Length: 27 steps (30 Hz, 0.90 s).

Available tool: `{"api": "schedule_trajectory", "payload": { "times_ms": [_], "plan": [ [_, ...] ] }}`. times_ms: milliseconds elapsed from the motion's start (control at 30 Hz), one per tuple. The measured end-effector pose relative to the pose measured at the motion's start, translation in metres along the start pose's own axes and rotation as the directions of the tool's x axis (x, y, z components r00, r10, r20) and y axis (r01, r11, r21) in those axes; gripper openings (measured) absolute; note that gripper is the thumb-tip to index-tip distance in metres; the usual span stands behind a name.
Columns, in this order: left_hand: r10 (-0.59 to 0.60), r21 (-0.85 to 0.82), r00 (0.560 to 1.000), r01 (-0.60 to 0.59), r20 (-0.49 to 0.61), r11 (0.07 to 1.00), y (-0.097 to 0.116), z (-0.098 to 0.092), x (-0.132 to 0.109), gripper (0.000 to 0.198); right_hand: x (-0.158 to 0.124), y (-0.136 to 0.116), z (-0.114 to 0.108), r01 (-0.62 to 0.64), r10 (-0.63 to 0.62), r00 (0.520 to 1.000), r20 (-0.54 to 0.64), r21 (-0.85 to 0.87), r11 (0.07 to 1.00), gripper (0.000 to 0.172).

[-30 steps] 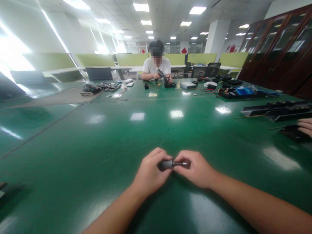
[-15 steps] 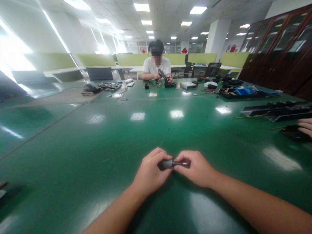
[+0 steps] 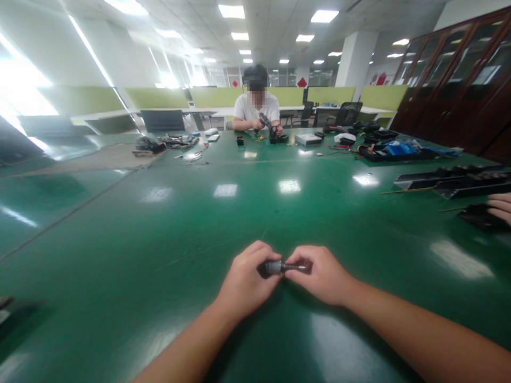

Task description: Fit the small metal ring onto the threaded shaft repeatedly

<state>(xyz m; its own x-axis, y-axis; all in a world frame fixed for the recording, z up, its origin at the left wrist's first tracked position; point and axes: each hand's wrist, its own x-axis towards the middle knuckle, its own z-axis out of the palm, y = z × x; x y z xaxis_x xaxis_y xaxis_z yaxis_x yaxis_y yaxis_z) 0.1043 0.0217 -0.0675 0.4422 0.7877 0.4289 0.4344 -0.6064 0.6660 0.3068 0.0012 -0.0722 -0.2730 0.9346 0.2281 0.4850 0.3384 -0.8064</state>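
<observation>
Just above the table, my left hand point(image 3: 247, 279) is closed around the thick end of a small cylindrical part point(image 3: 273, 267). The part has a grey body and a thin dark shaft with a shiny tip, and it lies level, pointing right. My right hand point(image 3: 323, 276) pinches the shaft between thumb and fingers. Part of the cylinder's dark left end is hidden in my left palm. The exact kind of part cannot be made out.
The green table point(image 3: 191, 218) spreads around my hands. Across it a person point(image 3: 255, 109) holds a dark tool. Black metal channels point(image 3: 471, 181) lie at the right, near another person's hand point(image 3: 501, 206). Loose parts point(image 3: 179, 141) and a tray with blue items point(image 3: 399, 151) stand farther back.
</observation>
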Motion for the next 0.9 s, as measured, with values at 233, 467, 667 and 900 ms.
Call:
{"api": "schedule_trajectory", "payload": {
  "times_ms": [233, 467, 667, 900],
  "plan": [
    [0.006, 0.013, 1.0, -0.006, -0.009, 1.0, -0.0014, -0.0006, -0.0015, 0.019, 0.0006, 0.0011, 0.0002, 0.011, -0.011, 1.0, -0.003, 0.013, 1.0, 0.003],
    [0.0, 0.009, 1.0, 0.0, -0.008, 1.0, 0.0004, -0.0012, 0.0007, 0.02, 0.0002, 0.0024, 0.0016, 0.004, -0.004, 1.0, -0.011, 0.008, 1.0, 0.005],
    [-0.001, 0.017, 1.0, 0.002, -0.015, 1.0, 0.0005, -0.0019, 0.0008, 0.02, 0.0007, 0.0025, 0.002, 0.004, -0.004, 1.0, -0.024, 0.01, 1.0, 0.005],
    [0.004, 0.026, 1.0, -0.004, -0.025, 1.0, -0.0019, -0.0008, 0.0016, 0.019, 0.0, 0.0011, 0.0004, -0.014, 0.014, 1.0, -0.026, 0.0, 1.0, 0.005]
  ]
}}
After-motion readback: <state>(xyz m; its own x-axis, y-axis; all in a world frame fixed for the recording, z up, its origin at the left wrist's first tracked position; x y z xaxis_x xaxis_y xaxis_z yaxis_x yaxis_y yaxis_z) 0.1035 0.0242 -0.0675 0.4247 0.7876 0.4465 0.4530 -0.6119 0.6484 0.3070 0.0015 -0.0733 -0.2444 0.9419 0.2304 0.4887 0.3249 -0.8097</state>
